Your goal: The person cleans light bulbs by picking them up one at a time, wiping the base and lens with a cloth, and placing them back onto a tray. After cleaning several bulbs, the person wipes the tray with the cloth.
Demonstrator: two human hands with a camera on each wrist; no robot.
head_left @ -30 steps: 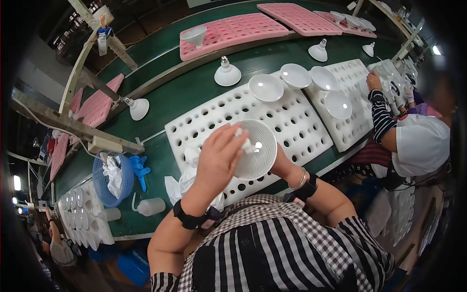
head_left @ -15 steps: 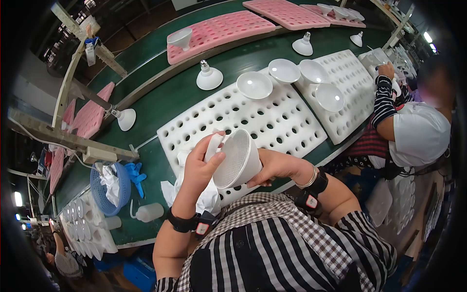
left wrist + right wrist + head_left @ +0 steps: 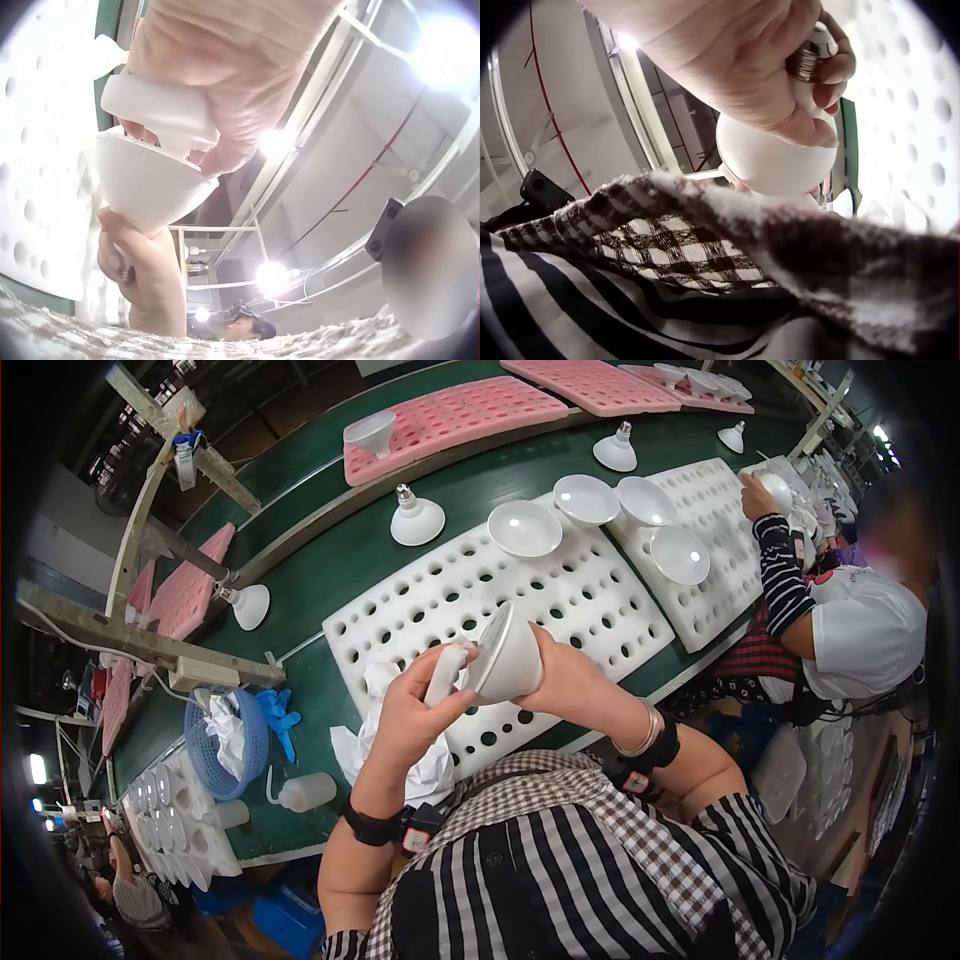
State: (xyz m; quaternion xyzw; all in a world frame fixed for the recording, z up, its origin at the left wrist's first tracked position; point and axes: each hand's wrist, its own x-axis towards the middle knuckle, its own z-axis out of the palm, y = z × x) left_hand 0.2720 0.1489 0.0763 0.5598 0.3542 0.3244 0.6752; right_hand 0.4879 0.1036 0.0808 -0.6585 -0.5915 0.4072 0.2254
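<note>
My right hand (image 3: 568, 678) grips a white reflector light bulb (image 3: 516, 663) around its narrow neck. The metal screw base (image 3: 808, 64) shows between the fingers in the right wrist view. Tilted on its side, the bulb turns its textured face toward my left hand (image 3: 402, 712). That hand pinches a folded white wipe (image 3: 161, 109), its fingertips right at the bulb's rim. Below both hands lies a white foam tray (image 3: 400, 615) full of holes. Crumpled white wipes (image 3: 428, 765) lie by my left forearm.
More bulbs (image 3: 525, 528) stand on the foam trays, and others (image 3: 417, 522) rest face down on the green bench (image 3: 300, 720). At left are a blue basket (image 3: 200, 745), a blue glove (image 3: 277, 722) and a squeeze bottle (image 3: 308, 790). Another person (image 3: 860, 630) works at right.
The bulb has tipped from facing up to facing sideways, and then rose slightly. My left hand, with the wipe, has come off the lens's middle to its edge.
</note>
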